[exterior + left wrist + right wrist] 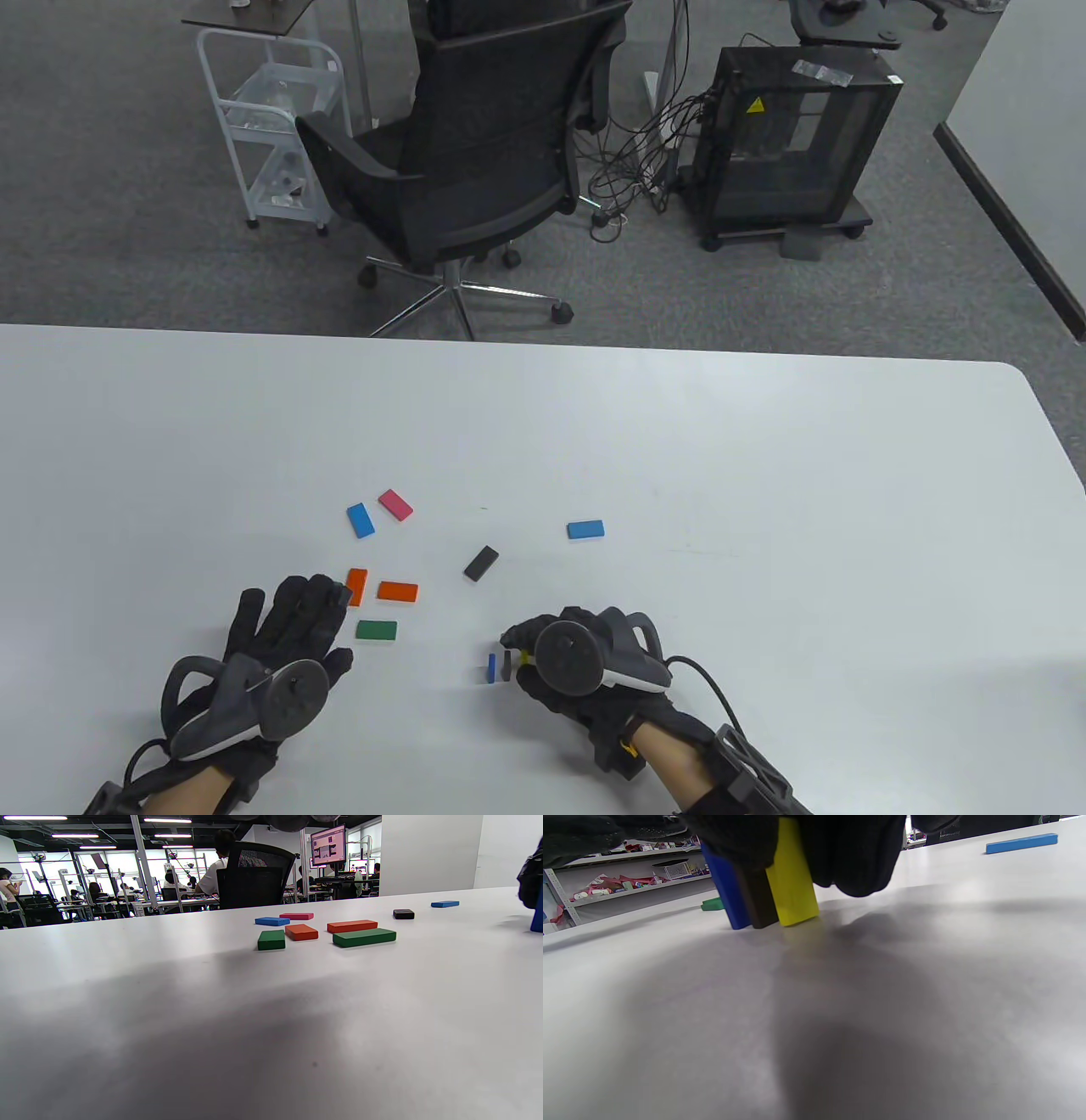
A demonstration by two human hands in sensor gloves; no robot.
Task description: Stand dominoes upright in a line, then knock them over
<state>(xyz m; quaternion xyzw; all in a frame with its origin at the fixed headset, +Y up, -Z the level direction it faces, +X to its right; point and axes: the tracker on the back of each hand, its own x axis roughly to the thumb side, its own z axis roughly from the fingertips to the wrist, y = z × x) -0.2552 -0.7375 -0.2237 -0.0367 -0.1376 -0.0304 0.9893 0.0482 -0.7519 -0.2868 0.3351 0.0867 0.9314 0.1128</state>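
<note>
Three dominoes upright near desk front edge: blue domino, dark domino, yellow domino, faces close together, spacing hard to judge. Right hand curled over yellow one, apparently pinching it to steady while setting it down; contact not fully visible. Left hand flat, fingers spread, holding nothing, resting beside flat spares: green domino, orange domino, probably ready to fetch next. More spares lying flat farther out, light blue domino well apart.
</note>
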